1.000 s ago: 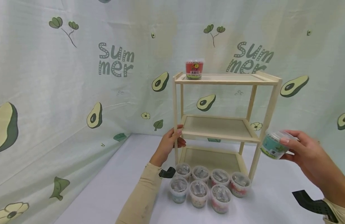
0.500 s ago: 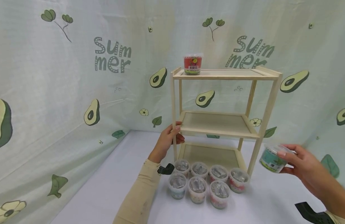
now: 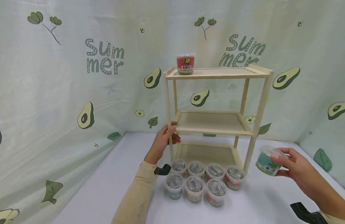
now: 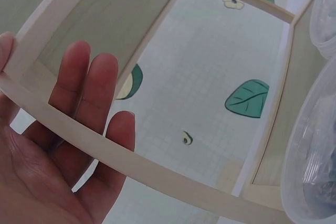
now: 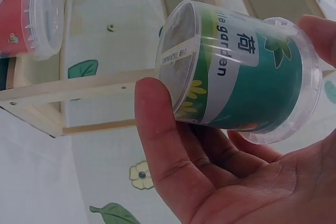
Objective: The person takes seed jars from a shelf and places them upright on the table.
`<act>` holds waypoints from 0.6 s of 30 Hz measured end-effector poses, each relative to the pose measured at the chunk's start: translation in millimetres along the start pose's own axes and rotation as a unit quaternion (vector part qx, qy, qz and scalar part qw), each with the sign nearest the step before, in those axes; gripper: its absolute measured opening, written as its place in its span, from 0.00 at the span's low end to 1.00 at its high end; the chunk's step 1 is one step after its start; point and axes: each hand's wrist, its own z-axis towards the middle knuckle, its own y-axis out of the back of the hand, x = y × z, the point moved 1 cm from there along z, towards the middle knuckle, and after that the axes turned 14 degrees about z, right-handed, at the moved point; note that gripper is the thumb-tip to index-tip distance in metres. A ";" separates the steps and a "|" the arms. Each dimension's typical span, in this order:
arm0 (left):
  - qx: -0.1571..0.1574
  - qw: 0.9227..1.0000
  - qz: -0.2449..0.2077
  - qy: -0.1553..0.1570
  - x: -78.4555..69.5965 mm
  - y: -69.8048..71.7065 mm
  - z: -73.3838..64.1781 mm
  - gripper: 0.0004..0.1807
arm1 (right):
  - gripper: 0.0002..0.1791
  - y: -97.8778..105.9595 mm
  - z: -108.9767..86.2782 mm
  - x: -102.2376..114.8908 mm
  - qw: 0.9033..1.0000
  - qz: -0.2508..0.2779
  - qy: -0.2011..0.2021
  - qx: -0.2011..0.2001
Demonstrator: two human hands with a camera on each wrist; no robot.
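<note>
A three-tier wooden shelf (image 3: pixel 214 130) stands on the table. My left hand (image 3: pixel 161 141) holds its front left post at the middle tier; in the left wrist view, fingers (image 4: pixel 102 93) of this hand reach past the post (image 4: pixel 131 166). To the right of the shelf, my right hand (image 3: pixel 291 165) grips a clear plastic cup with a teal label (image 3: pixel 269 161), held tilted above the table. The right wrist view shows the cup (image 5: pixel 247 72) sideways, its base toward the shelf. A red-labelled cup (image 3: pixel 185 64) sits upright on the top tier's left end.
Several lidded cups (image 3: pixel 194 188) stand in two rows in front of the bottom tier (image 3: pixel 207 152), close below my left forearm. A printed cloth (image 3: pixel 105 90) hangs behind and beside the white table (image 3: pixel 105 189).
My right hand has lowered the teal-labelled cup somewhat and still holds it. The left hand keeps its place on the post. The head view has shifted a little to the right.
</note>
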 end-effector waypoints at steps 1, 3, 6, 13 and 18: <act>-0.001 1.000 0.002 0.001 0.4 -0.1 -0.5 0.24 | 0.22 -0.1 -0.4 -0.1 1.000 0.001 -0.005 0.000; -0.002 1.000 0.002 0.000 1.0 -0.3 -1.0 0.25 | 0.24 -0.7 -1.1 -0.6 1.000 0.001 -0.011 0.001; -0.003 1.000 0.003 -0.004 1.7 -0.8 -0.5 0.25 | 0.27 -2.3 -1.4 -1.3 1.000 -0.002 -0.020 0.003; -0.004 1.000 0.003 0.000 5.4 -0.1 0.8 0.25 | 0.32 -7.3 1.6 -5.6 0.998 -0.019 -0.062 0.014; -0.002 1.000 0.001 -0.005 4.9 0.1 1.9 0.24 | 0.34 -8.3 4.5 -13.1 0.996 -0.019 -0.083 0.028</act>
